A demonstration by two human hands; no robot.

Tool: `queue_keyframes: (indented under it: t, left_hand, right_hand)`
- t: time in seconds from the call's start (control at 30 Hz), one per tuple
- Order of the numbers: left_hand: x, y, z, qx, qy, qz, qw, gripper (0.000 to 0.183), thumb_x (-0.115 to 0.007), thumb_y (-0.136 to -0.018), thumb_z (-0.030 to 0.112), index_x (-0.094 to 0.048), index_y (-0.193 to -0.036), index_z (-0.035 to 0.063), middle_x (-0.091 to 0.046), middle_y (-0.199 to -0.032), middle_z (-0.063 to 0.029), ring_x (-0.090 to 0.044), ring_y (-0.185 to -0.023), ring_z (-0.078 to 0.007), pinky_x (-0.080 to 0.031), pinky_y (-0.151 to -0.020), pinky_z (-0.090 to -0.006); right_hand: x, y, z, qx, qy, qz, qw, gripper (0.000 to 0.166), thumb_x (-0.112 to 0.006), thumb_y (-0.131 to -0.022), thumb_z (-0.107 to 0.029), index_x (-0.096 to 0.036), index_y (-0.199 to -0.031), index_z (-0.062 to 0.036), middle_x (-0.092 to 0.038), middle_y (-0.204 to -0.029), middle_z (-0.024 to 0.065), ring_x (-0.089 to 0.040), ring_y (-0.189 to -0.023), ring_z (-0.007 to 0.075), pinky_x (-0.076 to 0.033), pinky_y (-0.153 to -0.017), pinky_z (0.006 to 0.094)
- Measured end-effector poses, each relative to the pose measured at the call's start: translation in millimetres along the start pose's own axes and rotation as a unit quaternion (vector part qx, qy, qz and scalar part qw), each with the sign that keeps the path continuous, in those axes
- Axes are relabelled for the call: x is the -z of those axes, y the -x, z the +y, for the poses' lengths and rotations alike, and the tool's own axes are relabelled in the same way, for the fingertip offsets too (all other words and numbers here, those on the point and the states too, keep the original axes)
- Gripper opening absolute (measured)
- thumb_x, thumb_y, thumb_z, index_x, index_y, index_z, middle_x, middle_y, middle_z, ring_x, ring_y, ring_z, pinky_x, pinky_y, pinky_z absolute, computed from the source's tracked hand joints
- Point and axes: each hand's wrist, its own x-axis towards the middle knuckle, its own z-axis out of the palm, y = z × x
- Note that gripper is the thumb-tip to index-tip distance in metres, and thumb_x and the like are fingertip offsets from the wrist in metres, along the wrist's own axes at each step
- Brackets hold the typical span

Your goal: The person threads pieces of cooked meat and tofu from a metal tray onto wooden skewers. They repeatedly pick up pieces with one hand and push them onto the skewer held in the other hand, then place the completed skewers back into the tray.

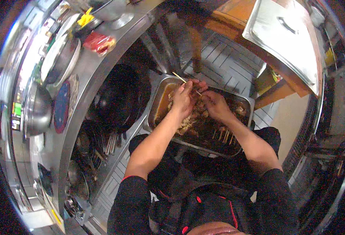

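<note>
Over a rectangular metal pan, my left hand holds a thin wooden skewer whose upper end sticks out beyond the fingers. Pinkish-red pieces, seemingly meat, sit between the two hands at the skewer. My right hand has its fingertips closed on the skewer's other end, close to the meat. Brown liquid and pale chopped pieces lie in the pan below. Several skewers rest in its lower right part, their bare ends showing. The pan sits between my knees.
A steel counter curves along the left, carrying a metal bowl, a red package and a dark blue oval item. Dark cookware stands beneath. At upper right, a metal lid lies on a wooden table.
</note>
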Motion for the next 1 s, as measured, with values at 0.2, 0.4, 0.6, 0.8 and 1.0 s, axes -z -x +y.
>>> queue_keyframes:
  t: [0.2,0.4,0.6,0.8,1.0]
  left_hand:
    - [-9.1,11.4,-12.0,0.021,0.009,0.015,1.000,0.031,-0.044,-0.105,0.031,-0.056,-0.117,0.0058,-0.066,-0.116,-0.0125,-0.062,-0.109,-0.0271,-0.051,-0.092,-0.0398]
    - [-12.7,18.4,-15.5,0.017,0.008,0.017,1.000,0.030,-0.044,-0.105,0.030,-0.056,-0.118,0.0065,-0.064,-0.120,-0.0120,-0.060,-0.110,-0.0253,-0.050,-0.093,-0.0390]
    - [-6.9,17.1,-16.8,0.033,0.006,0.018,0.999,0.029,-0.045,-0.104,0.030,-0.056,-0.118,0.0070,-0.064,-0.121,-0.0108,-0.057,-0.114,-0.0254,-0.046,-0.095,-0.0416]
    - [-8.1,21.2,-26.1,0.008,-0.026,0.027,0.999,0.029,-0.046,-0.104,0.029,-0.057,-0.119,0.0068,-0.064,-0.123,-0.0105,-0.057,-0.112,-0.0234,-0.045,-0.096,-0.0391]
    - [2.4,12.7,-3.5,0.009,-0.029,0.016,0.999,0.028,-0.047,-0.103,0.027,-0.057,-0.119,0.0057,-0.064,-0.121,-0.0148,-0.062,-0.108,-0.0242,-0.048,-0.096,-0.0373]
  right_hand:
    - [7.7,5.9,-7.0,0.008,-0.043,-0.005,0.999,0.019,-0.055,-0.096,-0.016,-0.062,-0.102,0.0001,-0.067,-0.095,0.0146,-0.067,-0.083,0.0269,-0.052,-0.075,0.0389]
    - [10.3,5.2,-19.3,-0.047,-0.079,-0.022,0.996,0.023,-0.053,-0.100,-0.022,-0.060,-0.103,0.0000,-0.065,-0.085,0.0109,-0.065,-0.071,0.0192,-0.052,-0.064,0.0367]
    - [13.4,1.9,-19.8,-0.169,-0.108,-0.081,0.976,0.031,-0.052,-0.101,-0.031,-0.060,-0.109,-0.0027,-0.066,-0.088,0.0098,-0.066,-0.073,0.0208,-0.053,-0.066,0.0385]
    - [-8.2,2.5,26.5,-0.011,0.044,0.004,0.999,0.030,-0.055,-0.097,-0.031,-0.063,-0.106,-0.0038,-0.069,-0.097,0.0154,-0.067,-0.089,0.0337,-0.051,-0.080,0.0442]
    - [-1.4,-6.5,-10.2,0.064,-0.077,0.016,0.995,0.026,-0.055,-0.096,-0.025,-0.063,-0.101,-0.0003,-0.068,-0.099,0.0188,-0.066,-0.093,0.0331,-0.050,-0.084,0.0448]
